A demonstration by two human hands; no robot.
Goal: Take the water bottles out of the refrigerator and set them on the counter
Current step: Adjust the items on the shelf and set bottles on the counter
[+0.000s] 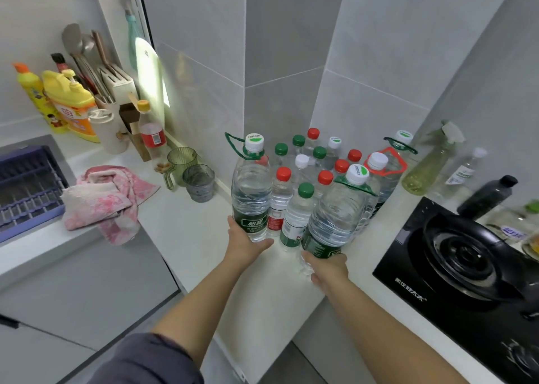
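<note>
Both hands were on bottles at the tabletop (189, 226)! The left hand (248, 245) had its fingers curled round the base of an upright big bottle (251, 191). The right hand (329, 269) gripped the foot of a second big bottle (335, 217), which leaned away. Small bottles (296, 217) crowded just beyond the fingers.

Soft, even light fills the kitchen, bright and without hard shadows; the water bottles (300, 211) cast only faint shade on the white counter (186, 223). A blown-out patch of glare sits on the pale board (148, 71) at upper left. The glossy black stove (455, 255) carries dull reflections. Wall lines bow and lean toward the edges, and the corners look soft and smeared.
</note>
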